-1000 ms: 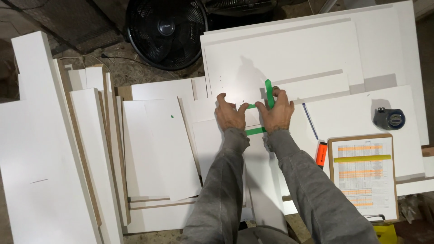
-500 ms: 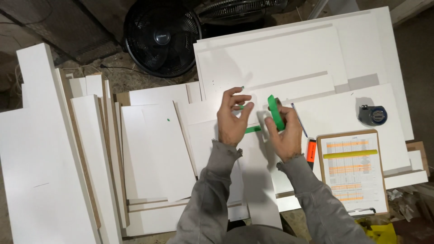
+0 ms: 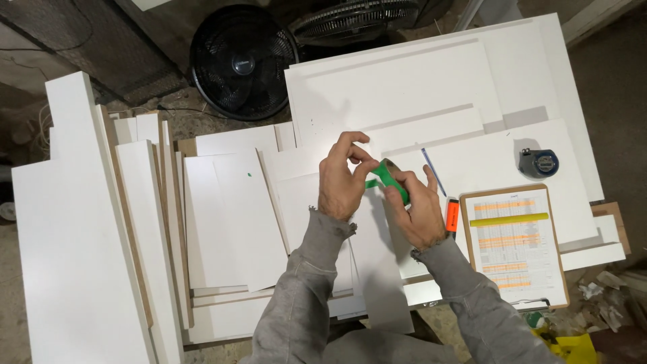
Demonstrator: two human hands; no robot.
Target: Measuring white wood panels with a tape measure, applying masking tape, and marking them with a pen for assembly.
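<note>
2 bare hands meet above a stack of white panels [image 3: 236, 222], seen from over the worker's own grey sleeves. The right hand [image 3: 418, 212] wraps a roll of green tape [image 3: 393, 180], fingers curled around its rim and thumb alongside. The left hand [image 3: 342, 178] pinches the loose end of the tape between thumb and fingertips, its other fingers bent and raised; a short green strip runs from that pinch back to the roll. The roll sits in the air just above the central panel, between the 2 hands, not touching the boards.

Just right of the right hand lies an orange marker [image 3: 451, 216], beside a clipboard [image 3: 515, 246] carrying a printed sheet with a yellow pencil-like bar across it. A blue pen [image 3: 433, 172] rests on the panel above the marker. A blue tape measure [image 3: 538, 162] sits on a wide white board further right. 2 black fans [image 3: 242, 64] stand on the floor beyond the panels, 1 upright and 1 partly cut off at the top edge.
</note>
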